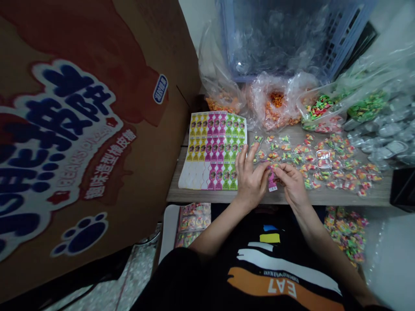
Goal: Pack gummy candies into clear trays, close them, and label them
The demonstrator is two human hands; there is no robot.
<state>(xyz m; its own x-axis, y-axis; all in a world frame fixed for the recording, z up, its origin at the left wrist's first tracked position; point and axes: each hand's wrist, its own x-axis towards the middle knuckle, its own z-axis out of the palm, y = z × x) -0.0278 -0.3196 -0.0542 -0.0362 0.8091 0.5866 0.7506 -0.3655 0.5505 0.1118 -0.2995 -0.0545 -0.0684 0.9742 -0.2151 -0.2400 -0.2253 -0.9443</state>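
A magenta label (272, 183) hangs between my two hands just above the table's front edge. My left hand (250, 175) pinches it from the left with thumb and fingertips. From the other side, the fingers of my right hand (292, 181) are closed on it too. Fingers hide most of whatever small item sits at its upper end. Left of my hands lies a sheet of labels (215, 149) in yellow, magenta and green, with bare backing at its lower left. Small clear packs (337, 166) of colourful pieces spread over the table to the right.
Along the back stand plastic bags of orange pieces (275, 101) and green pieces (368, 106), before a blue crate (240, 47). Clear plastic shells (389, 134) pile up at right. A large printed carton (129, 39) walls off the left. More packs (346, 233) lie below the table (324, 198).
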